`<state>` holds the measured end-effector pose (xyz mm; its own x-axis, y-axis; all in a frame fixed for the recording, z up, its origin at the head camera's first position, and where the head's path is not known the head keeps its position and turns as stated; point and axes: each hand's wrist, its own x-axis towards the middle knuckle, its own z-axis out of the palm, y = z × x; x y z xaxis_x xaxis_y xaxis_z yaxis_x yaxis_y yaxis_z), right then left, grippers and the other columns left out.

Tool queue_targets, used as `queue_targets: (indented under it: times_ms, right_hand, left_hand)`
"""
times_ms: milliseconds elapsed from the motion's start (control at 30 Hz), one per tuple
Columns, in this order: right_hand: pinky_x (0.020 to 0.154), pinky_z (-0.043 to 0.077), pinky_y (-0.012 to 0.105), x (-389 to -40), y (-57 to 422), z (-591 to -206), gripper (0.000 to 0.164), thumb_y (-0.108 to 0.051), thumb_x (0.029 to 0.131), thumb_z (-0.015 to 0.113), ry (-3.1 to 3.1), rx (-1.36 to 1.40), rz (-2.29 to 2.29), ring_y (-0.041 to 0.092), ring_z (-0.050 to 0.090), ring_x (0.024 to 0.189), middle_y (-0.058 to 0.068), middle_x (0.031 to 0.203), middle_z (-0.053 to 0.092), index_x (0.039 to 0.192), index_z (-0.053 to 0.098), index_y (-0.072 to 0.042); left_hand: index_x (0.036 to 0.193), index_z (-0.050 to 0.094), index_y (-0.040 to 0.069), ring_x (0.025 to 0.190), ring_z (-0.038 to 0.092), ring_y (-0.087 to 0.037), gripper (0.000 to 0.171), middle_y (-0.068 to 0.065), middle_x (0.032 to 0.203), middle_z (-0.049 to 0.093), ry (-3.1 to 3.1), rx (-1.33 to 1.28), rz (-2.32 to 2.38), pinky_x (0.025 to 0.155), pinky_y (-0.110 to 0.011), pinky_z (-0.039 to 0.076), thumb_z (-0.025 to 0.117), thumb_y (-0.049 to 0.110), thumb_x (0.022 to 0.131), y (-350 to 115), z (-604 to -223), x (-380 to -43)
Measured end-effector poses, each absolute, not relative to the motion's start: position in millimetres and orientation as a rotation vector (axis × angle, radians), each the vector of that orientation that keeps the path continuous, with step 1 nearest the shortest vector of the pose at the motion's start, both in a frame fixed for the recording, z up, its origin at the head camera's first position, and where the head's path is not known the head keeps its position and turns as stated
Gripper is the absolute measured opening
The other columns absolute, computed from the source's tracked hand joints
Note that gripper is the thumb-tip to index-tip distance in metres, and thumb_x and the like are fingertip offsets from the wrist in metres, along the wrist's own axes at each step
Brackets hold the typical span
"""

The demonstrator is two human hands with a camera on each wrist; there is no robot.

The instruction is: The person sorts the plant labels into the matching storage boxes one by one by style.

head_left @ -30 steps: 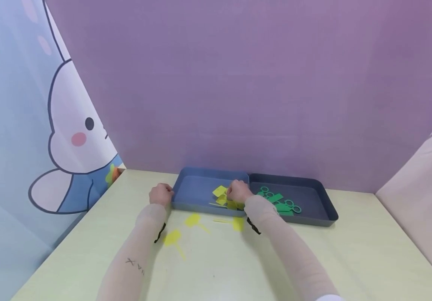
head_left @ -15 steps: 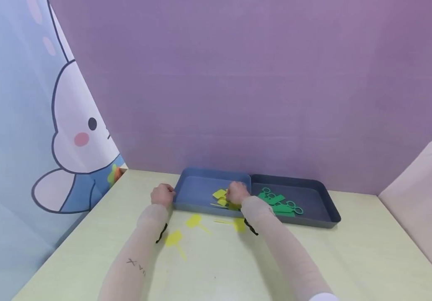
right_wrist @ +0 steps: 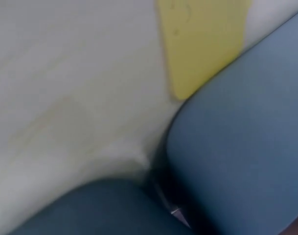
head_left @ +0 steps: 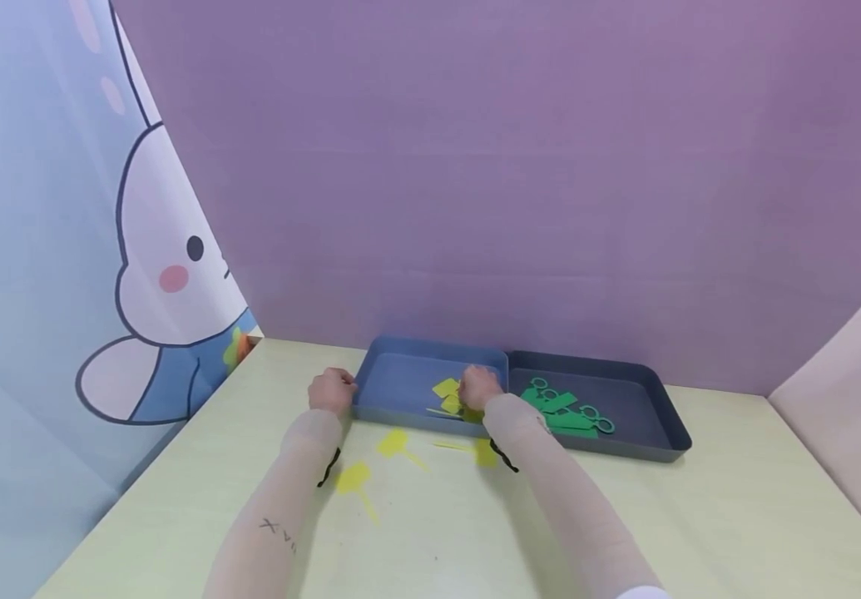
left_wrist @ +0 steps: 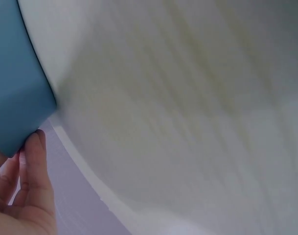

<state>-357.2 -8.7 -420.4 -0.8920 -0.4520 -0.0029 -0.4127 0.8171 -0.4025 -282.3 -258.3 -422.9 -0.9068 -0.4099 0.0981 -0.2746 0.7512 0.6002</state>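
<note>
My left hand [head_left: 333, 391] grips the left side of a blue tray [head_left: 393, 378]; the left wrist view shows its fingers [left_wrist: 37, 171] against the tray's corner [left_wrist: 21, 93]. Inside that tray, toward the right, my right hand [head_left: 480, 387] bends down over a small heap of yellow flat pieces [head_left: 447, 388]. Its fingertips are hidden, and I cannot tell whether they pinch a piece. On the table in front lie yellow paddle-shaped pieces with thin stems: one at the left [head_left: 353, 477], one in the middle [head_left: 393, 442] and one at the right [head_left: 486, 453], partly behind the right wrist.
A dark grey tray [head_left: 647, 416] stands right beside the blue one and holds several green flat pieces with ring ends [head_left: 557, 408]. Behind both trays rises a purple cloth [head_left: 475, 183]. A printed curtain [head_left: 33, 333] hangs at the left edge of the pale table [head_left: 415, 549].
The whole head view has shifted slightly to the right. Both hands stay at the same spots on the blue tray, and the yellow and green pieces lie much as before.
</note>
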Motion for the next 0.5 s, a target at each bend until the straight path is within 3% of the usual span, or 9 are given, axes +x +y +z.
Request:
queue_targets:
  times_ms: [500]
  right_hand:
    - [0.051,0.029,0.026,-362.5,-10.7,-423.4,0.045,0.0,0.086,0.052,2.894,-0.689,-0.629,0.014,0.018,0.048,-0.002,0.049,0.021,0.045,0.036,-0.013]
  left_hand:
    - [0.098,0.067,0.001,0.086,0.062,-0.032,0.018,-0.016,0.095,0.068,-2.74,0.535,-0.876,0.077,-0.044,0.049,0.057,0.013,0.089,-256.0,-420.3,-279.4]
